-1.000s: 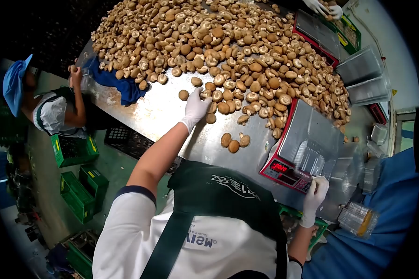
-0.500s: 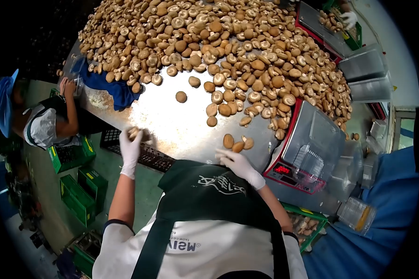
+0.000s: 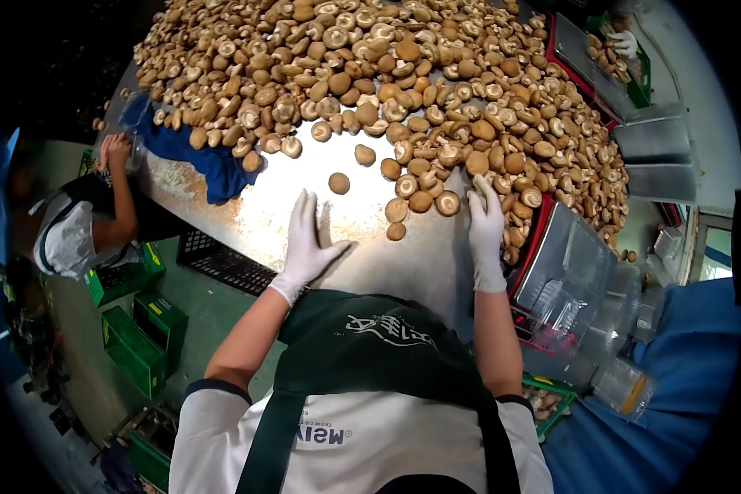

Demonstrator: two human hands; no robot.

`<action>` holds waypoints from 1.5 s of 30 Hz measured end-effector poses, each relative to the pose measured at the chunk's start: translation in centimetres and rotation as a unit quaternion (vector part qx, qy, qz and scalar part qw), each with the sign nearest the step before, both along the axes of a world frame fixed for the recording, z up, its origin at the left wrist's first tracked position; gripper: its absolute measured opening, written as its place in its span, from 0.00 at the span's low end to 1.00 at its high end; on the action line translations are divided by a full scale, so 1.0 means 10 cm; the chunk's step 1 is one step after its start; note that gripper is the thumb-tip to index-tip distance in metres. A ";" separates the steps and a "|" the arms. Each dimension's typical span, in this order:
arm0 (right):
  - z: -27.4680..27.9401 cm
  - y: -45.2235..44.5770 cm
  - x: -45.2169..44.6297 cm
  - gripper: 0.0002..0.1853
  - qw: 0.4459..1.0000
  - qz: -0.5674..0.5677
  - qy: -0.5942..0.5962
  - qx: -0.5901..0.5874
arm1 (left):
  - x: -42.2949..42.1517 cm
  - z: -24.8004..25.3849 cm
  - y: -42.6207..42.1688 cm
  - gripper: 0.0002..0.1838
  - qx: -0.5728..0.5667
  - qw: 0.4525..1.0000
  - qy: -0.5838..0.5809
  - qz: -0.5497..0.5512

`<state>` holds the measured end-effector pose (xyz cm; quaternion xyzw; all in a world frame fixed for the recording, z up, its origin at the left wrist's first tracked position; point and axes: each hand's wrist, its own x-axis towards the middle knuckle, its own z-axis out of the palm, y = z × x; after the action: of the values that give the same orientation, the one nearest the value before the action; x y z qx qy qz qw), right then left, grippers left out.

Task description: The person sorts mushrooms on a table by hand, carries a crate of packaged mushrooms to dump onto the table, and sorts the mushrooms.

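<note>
A big heap of brown shiitake mushrooms [image 3: 337, 37] covers the far part of the metal table [image 3: 424, 263]. My left hand [image 3: 309, 247], in a white glove, hovers over or rests on the bright bare metal. Its fingers point forward, its thumb is spread, and it holds nothing. A single shiitake mushroom [image 3: 338, 183] lies just beyond its fingertips. My right hand [image 3: 487, 226], gloved too, reaches to the near edge of the heap with fingers stretched out. Its fingertips are at a mushroom [image 3: 477, 162]; whether they touch it I cannot tell. Several loose mushrooms [image 3: 421, 202] lie between the hands.
Right of my right hand stands a red-edged scale [image 3: 564, 255] with a clear plastic tray [image 3: 558, 311] on it. A blue cloth [image 3: 181, 148] lies at the table's left. A black crate [image 3: 222, 262] sits below the front edge. A co-worker [image 3: 78, 226] is at left.
My left hand has come right from the crate side and no longer holds mushrooms. My right hand has moved forward to the heap. The few mushrooms near it have left their spot.
</note>
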<state>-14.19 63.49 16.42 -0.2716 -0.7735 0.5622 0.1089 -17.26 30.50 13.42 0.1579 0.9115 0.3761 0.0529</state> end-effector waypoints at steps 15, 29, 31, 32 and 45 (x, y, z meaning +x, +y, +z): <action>-0.33 -0.25 0.41 0.33 0.918 -0.310 -0.008 -0.246 | -0.77 -0.06 1.82 0.62 0.072 0.984 0.092 -0.136; -0.47 0.81 -0.84 0.29 0.900 -0.329 0.141 -0.249 | -1.17 0.19 2.69 0.52 0.091 0.984 -0.038 -0.149; -0.45 0.96 -0.92 0.29 0.900 -0.325 0.143 -0.253 | -1.20 0.19 2.83 0.51 0.095 0.983 -0.043 -0.151; -0.47 1.02 -0.95 0.29 0.897 -0.327 0.140 -0.261 | -1.21 0.19 2.87 0.51 0.088 0.978 -0.061 -0.178; 0.00 1.00 -0.26 0.26 0.967 -0.166 0.134 -0.137 | -1.01 0.48 2.47 0.44 0.016 0.968 -0.120 -0.218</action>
<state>-16.82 73.45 16.47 -0.3303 -0.6119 0.6680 0.2651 -27.36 55.21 18.24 0.3069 0.8360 0.3863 0.2403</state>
